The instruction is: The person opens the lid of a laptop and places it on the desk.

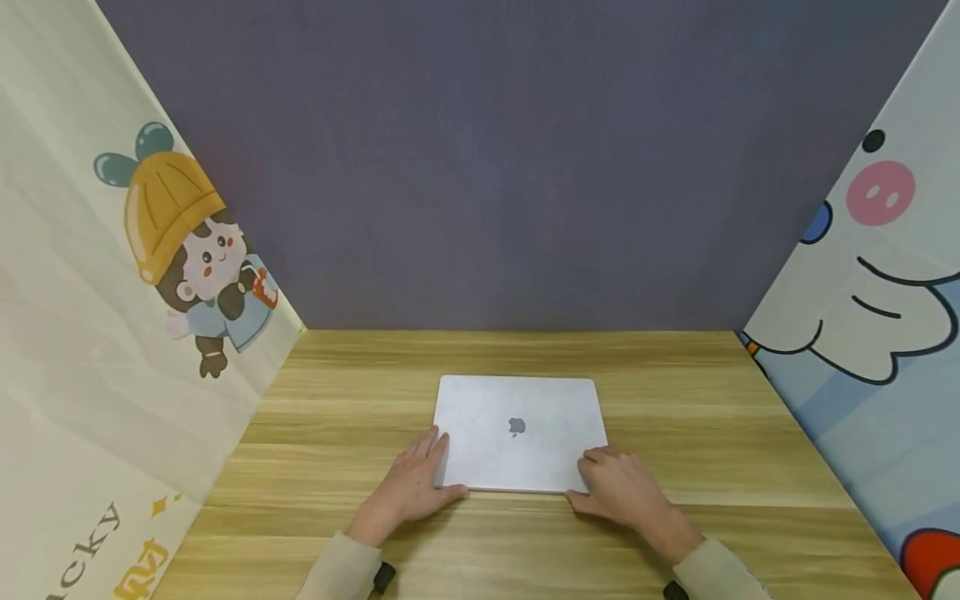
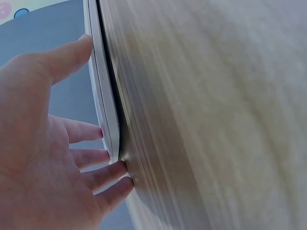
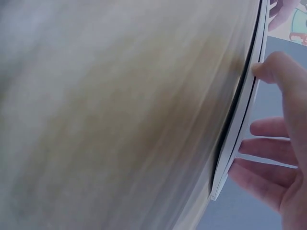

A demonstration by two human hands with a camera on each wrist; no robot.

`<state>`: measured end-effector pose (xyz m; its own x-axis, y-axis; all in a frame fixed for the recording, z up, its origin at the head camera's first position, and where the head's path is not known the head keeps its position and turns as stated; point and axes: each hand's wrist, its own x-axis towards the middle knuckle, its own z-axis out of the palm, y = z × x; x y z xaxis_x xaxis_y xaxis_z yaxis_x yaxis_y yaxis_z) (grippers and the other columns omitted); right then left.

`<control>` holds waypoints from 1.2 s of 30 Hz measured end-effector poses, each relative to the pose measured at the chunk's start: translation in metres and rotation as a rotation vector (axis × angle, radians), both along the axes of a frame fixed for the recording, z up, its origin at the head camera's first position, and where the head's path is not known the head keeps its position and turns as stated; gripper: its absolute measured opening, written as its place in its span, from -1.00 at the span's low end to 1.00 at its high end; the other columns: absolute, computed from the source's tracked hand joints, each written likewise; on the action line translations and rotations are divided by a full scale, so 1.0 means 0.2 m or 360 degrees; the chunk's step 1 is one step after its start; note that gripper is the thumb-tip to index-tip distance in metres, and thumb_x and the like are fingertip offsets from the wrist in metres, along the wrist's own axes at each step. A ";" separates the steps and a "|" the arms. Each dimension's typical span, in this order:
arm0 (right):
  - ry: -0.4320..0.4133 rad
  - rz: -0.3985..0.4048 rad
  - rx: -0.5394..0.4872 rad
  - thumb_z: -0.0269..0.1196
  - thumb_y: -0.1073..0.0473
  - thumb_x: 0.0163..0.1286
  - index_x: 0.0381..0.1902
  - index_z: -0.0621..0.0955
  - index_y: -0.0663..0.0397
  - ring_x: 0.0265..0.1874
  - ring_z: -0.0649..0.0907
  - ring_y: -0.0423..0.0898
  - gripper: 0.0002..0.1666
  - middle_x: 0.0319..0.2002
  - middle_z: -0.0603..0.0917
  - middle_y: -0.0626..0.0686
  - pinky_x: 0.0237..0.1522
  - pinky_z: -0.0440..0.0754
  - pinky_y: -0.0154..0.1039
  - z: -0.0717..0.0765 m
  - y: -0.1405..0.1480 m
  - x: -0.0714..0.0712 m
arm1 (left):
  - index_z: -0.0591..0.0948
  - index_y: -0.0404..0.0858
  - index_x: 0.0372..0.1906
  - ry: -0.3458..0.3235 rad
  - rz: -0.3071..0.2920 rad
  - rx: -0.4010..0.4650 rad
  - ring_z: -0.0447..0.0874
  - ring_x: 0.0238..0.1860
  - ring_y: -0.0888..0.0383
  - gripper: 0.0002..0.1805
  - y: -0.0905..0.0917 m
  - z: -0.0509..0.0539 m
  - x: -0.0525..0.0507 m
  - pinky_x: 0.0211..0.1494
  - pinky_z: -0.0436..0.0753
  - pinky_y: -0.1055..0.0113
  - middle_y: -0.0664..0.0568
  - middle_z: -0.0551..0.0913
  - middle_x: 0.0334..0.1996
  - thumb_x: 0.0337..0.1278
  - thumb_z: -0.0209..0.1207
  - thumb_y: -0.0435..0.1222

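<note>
A closed silver laptop (image 1: 517, 458) with a dark apple logo on its lid lies flat on the wooden table. At its front left corner is my left hand (image 1: 414, 487), thumb at the front edge and fairly straight, spread fingers along the left side. The left wrist view shows two of those fingertips (image 2: 125, 181) reaching past the laptop's corner. My right hand (image 1: 624, 490) grips the front right corner, with bent fingers over the lid's right edge. In the right wrist view, its thumb (image 3: 271, 69) presses on the laptop's front edge (image 3: 235, 129).
The wooden table (image 1: 375, 358) extends around the laptop on all sides. Behind it stands a dark grey panel (image 1: 517, 167). A cream panel with a cartoon figure (image 1: 217, 258) borders the left, and a white and blue cartoon panel (image 1: 862, 367) borders the right.
</note>
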<state>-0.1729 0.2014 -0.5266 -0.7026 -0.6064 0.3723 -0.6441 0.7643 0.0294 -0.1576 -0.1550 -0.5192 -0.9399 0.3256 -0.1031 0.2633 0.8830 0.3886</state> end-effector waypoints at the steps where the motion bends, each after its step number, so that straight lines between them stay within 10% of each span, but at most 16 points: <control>1: 0.0012 0.0007 -0.0007 0.49 -0.25 0.03 -0.71 0.35 -0.14 -0.67 0.37 -0.24 -0.41 -0.63 0.38 -0.20 -0.75 0.31 -0.32 0.00 0.00 0.00 | 0.19 -0.42 0.55 0.0003 -0.0001 -0.0004 0.10 0.53 -0.31 0.08 0.00 0.00 0.00 0.48 0.22 -0.24 -0.36 0.06 0.56 0.22 0.21 0.28; 36: 0.0591 0.0442 0.0127 0.26 0.07 0.17 -0.66 0.46 0.03 -0.65 0.52 -0.10 -0.70 -0.63 0.46 -0.04 -0.78 0.43 -0.23 0.01 0.01 0.00 | 0.17 -0.39 0.56 0.0018 0.0045 0.0070 0.15 0.48 -0.37 0.10 -0.01 0.00 0.00 0.42 0.30 -0.28 -0.44 0.06 0.54 0.17 0.31 0.21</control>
